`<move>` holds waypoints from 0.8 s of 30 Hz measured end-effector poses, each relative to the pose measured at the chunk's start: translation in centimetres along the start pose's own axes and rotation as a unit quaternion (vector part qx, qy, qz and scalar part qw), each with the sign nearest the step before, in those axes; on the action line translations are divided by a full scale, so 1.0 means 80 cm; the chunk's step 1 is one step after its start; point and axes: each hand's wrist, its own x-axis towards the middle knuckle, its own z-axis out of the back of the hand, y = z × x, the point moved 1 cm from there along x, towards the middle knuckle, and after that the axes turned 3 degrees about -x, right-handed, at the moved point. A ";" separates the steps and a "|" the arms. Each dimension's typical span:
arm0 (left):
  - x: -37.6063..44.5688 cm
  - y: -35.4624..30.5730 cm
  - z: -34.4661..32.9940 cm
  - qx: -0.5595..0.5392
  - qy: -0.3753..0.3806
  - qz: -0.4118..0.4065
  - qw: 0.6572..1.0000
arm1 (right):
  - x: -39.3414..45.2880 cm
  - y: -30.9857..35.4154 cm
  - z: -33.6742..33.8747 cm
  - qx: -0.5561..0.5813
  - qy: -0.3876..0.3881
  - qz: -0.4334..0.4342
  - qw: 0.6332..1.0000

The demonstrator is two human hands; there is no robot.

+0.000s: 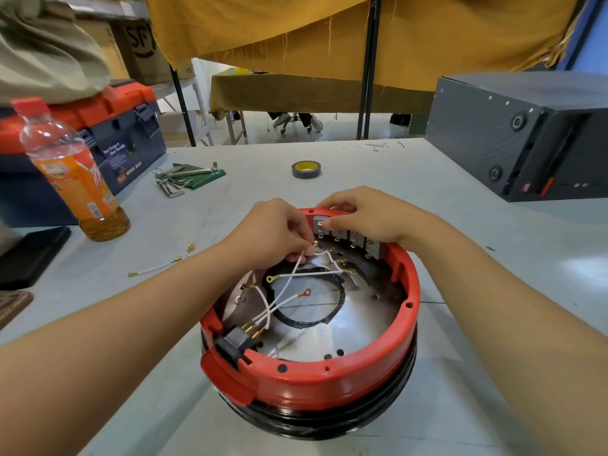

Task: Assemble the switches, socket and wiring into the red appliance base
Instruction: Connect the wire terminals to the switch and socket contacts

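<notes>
Head view: red base (329,380) holds switches (345,236), socket (235,340), white wires (279,297); left hand (276,232) pinches a wire terminal, right hand (368,215) grips a switch.

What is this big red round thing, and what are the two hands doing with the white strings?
The picture comes from a camera on a person's head, looking down at their own hands. The red appliance base sits on a grey table. The strings are white wires with small metal ends. The left hand pinches one wire end near a row of switches in the far wall. The right hand steadies the switches. A black socket sits in the near wall. A drink bottle, tape roll and metal keys lie nearby.
</notes>
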 end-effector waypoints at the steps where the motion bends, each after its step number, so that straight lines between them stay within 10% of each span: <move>1: 0.000 -0.001 0.001 0.001 0.007 0.000 1.000 | -0.001 -0.001 -0.001 -0.003 -0.003 -0.005 1.000; 24: 0.003 -0.011 -0.016 -0.094 0.087 0.029 0.991 | -0.026 -0.018 -0.012 0.113 -0.026 -0.009 0.993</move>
